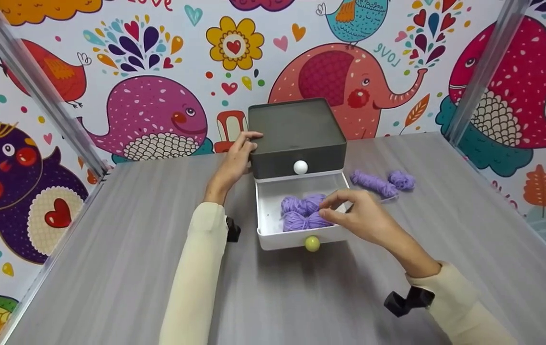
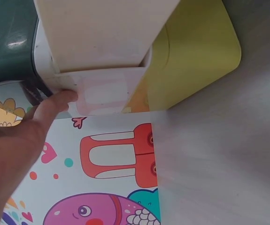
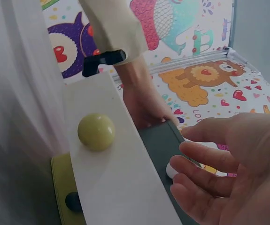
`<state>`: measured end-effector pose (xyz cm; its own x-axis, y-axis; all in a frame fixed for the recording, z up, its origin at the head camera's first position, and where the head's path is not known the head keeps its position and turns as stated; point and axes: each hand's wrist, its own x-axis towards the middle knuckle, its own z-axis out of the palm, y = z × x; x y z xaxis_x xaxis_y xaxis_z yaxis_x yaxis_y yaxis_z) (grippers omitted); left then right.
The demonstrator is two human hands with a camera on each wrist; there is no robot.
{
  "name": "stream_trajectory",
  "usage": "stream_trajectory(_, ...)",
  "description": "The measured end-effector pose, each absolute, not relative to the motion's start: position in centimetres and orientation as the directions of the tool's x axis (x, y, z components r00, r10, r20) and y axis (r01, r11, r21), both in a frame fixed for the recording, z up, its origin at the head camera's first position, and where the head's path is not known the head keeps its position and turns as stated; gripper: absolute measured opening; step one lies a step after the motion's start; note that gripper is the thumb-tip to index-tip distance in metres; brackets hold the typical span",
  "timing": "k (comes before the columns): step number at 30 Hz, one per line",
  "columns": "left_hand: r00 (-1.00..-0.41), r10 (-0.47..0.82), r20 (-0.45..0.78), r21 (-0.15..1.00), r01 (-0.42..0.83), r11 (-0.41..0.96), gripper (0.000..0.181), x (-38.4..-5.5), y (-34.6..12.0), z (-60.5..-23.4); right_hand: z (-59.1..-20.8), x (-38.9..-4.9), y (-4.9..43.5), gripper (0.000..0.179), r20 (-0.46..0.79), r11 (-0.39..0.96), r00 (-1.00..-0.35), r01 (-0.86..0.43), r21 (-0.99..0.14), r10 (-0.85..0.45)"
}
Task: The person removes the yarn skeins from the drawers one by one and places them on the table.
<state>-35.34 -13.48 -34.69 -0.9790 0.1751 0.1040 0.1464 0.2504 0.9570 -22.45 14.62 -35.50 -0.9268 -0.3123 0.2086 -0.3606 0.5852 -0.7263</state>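
A stacked drawer box has a dark grey-green top drawer [image 1: 297, 122] with a white knob [image 1: 300, 166]. Below it, the white drawer [image 1: 268, 196] is pulled out and shows a yellow-green knob [image 3: 96, 131]. Several purple yarn skeins [image 1: 297, 213] lie inside the white drawer. My left hand [image 1: 235, 163] grips the box's left side near the top, thumb against the white side and fingers over the dark rim. Over the drawer's right edge hovers my right hand [image 1: 366, 218], its loosely bent fingertips beside the yarn, with nothing visible held.
Two more purple skeins [image 1: 373, 184] lie on the grey table [image 1: 158, 268], right of the box. A yellow-green drawer [image 2: 196, 51] with a dark knob sits beneath the white one. Behind stands a wall [image 1: 182, 52] printed with cartoon animals, and metal posts [image 1: 483, 81] frame the sides.
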Motion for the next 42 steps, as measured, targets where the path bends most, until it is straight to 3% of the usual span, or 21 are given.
stream_trajectory(8, -0.982, 0.16, 0.102, 0.966, 0.136, 0.219, 0.038, -35.5, -13.3, -34.7, -36.2, -24.1, 13.9, 0.02, 0.239, 0.603, -0.89, -0.441, -0.665, -0.388)
stream_trajectory(19, -0.98, 0.168, 0.11, 0.963, 0.147, 0.225, 0.037, -35.4, -13.3, -34.6, -36.4, -25.4, 13.4, 0.02, 0.126, 0.621, -0.858, -0.454, -0.639, -0.498)
stream_trajectory(31, -0.978, 0.173, 0.114, 0.96, 0.153, 0.234, 0.037, -35.5, -13.4, -34.7, -36.3, -26.2, 12.8, 0.021, 0.026, 0.656, -0.853, -0.421, -0.626, -0.522)
stream_trajectory(42, -0.982, 0.156, 0.103, 0.963, 0.138, 0.233, 0.037, -35.5, -13.4, -34.7, -35.6, -26.5, 12.1, 0.022, -0.036, 0.725, -0.822, -0.479, -0.495, -0.568)
